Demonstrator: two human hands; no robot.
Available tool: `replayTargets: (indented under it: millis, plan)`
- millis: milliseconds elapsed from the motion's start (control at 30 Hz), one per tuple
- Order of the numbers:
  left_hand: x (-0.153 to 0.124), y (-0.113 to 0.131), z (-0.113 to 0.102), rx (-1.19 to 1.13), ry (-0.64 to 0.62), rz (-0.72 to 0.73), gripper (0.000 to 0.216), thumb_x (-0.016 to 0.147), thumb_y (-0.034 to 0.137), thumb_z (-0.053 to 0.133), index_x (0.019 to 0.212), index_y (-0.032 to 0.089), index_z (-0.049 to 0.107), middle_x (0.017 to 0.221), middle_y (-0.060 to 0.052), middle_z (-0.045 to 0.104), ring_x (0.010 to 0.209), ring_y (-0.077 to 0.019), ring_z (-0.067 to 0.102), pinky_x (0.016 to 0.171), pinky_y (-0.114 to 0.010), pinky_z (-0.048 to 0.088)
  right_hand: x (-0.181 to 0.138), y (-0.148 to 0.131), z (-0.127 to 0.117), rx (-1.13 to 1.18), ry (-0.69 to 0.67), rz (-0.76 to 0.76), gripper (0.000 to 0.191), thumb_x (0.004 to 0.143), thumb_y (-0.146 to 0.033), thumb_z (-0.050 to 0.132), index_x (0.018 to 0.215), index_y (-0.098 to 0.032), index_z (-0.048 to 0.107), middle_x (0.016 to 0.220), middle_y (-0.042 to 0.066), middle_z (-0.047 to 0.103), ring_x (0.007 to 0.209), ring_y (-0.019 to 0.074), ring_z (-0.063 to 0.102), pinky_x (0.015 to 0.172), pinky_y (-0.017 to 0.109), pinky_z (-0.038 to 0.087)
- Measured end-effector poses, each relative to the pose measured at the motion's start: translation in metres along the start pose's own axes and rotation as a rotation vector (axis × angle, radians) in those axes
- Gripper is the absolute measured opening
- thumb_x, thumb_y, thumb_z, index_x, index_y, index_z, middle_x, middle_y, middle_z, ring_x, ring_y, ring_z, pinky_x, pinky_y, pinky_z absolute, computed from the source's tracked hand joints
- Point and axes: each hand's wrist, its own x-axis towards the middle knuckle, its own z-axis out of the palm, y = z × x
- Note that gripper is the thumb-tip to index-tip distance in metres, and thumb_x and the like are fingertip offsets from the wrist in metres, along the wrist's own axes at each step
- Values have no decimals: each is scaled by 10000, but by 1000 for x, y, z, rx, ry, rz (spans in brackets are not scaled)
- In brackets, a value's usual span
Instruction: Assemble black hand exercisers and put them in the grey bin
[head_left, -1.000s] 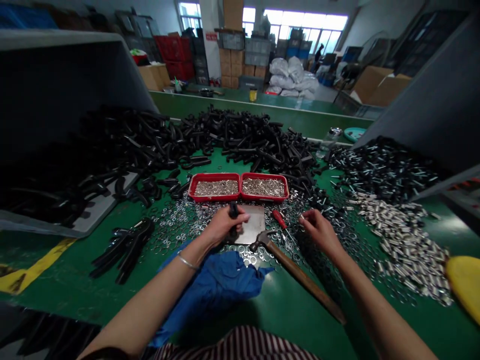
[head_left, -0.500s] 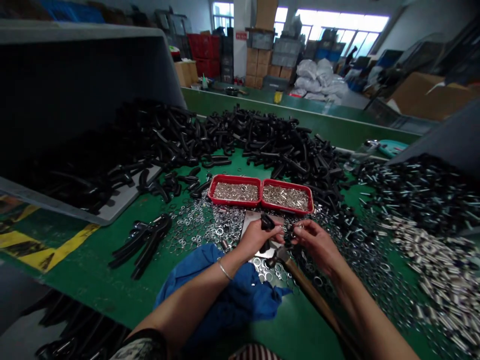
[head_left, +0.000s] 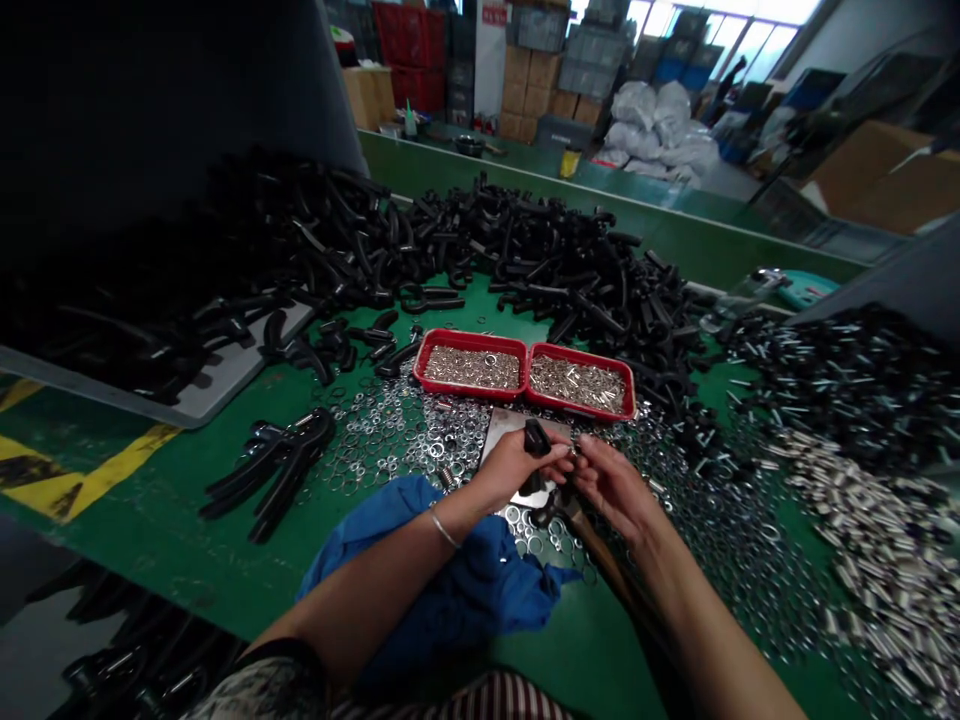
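My left hand (head_left: pixel 517 468) is closed around a black curved plastic part (head_left: pixel 535 438), held above a small metal plate (head_left: pixel 501 425). Close against it, my right hand (head_left: pixel 609 482) has its fingertips pinched at the end of that part. Whatever small piece sits between those fingertips is too small to make out. Under the hands lies a hammer (head_left: pixel 600 552) with a wooden handle, its head by the plate's edge. Loose metal rings (head_left: pixel 534 542) are scattered round the plate. A blue cloth (head_left: pixel 480 585) lies below my left forearm.
Two red trays (head_left: pixel 525 392) of small metal pieces stand beyond the hands. Black parts (head_left: pixel 555 250) are heaped behind them. Metal cylinders (head_left: pixel 862 540) and dark pins (head_left: pixel 862 380) pile up on the right. A joined black handle assembly (head_left: pixel 279 470) lies left, near a grey bin (head_left: pixel 225 400).
My right hand has moved left, up against the part in my left hand; before, its fingers were apart from it. The view has tilted down slightly.
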Motion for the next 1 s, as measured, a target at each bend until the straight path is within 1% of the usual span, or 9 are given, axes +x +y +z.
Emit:
replayTargets:
  millis: [100, 167, 300, 400, 500, 600, 800, 900, 1000]
  plan:
    - [0, 0, -4, 67, 21, 12, 393, 746, 409, 795, 992, 125, 680, 634, 23, 596, 528, -74, 525, 512, -198, 407, -2, -3, -7, -14, -80, 91, 269, 729, -345, 839, 838, -186, 652, 706, -19, 594, 530, 63, 491, 462, 172, 476]
    - [-1, 6, -6, 155, -8, 24, 364, 752, 382, 786, 994, 130, 682, 606, 44, 540, 505, -62, 466, 489, -191, 350, -6, -8, -12, -108, -79, 51, 283, 737, -347, 832, 907, -201, 658, 737, -14, 621, 570, 82, 538, 524, 203, 516]
    - [-6, 28, -11, 289, -136, 93, 426, 706, 231, 782, 1108, 180, 648, 935, -51, 657, 746, -116, 594, 635, -219, 454, -11, -21, -21, -435, 48, -216, 306, 736, -366, 825, 923, -224, 630, 829, -9, 666, 664, 122, 617, 632, 264, 554]
    - [-6, 40, -15, 276, -143, 79, 473, 763, 188, 655, 1226, 215, 558, 873, -38, 641, 703, -121, 603, 635, -237, 467, -13, -28, -26, -581, 83, -314, 305, 748, -385, 805, 929, -232, 611, 871, 2, 683, 684, 141, 630, 637, 285, 549]
    - [-3, 39, -16, 295, -53, 94, 510, 727, 142, 599, 1223, 215, 506, 888, -21, 637, 670, -107, 596, 617, -229, 459, -13, -28, -26, -561, 78, -340, 294, 786, -399, 770, 952, -247, 581, 878, 8, 692, 712, 165, 659, 647, 312, 561]
    - [1, 29, -13, 375, 39, 126, 497, 691, 112, 593, 1172, 213, 518, 962, -23, 646, 652, -91, 567, 605, -220, 445, -12, -18, -15, -456, 94, -390, 284, 809, -383, 754, 973, -264, 554, 903, 7, 690, 772, 184, 685, 708, 350, 582]
    - [-2, 16, -4, 401, 140, 119, 443, 763, 134, 569, 1190, 208, 474, 736, 32, 598, 621, -116, 575, 597, -228, 449, -13, 6, 30, -412, 223, -517, 251, 845, -391, 712, 1008, -266, 568, 939, 10, 672, 778, 166, 657, 794, 352, 549]
    - [-6, 19, -1, 296, 28, 83, 435, 776, 180, 620, 1180, 199, 458, 692, 50, 576, 574, -108, 562, 572, -224, 441, -12, 8, 32, -482, 258, -529, 248, 842, -413, 704, 1012, -255, 617, 961, 16, 661, 826, 169, 629, 794, 329, 514]
    - [-11, 23, 1, 245, -246, -22, 436, 786, 284, 699, 1149, 172, 487, 638, 50, 560, 500, -97, 521, 508, -219, 408, -6, 1, 13, -502, 176, -414, 267, 802, -437, 739, 958, -249, 631, 904, 2, 644, 736, 154, 582, 697, 303, 492]
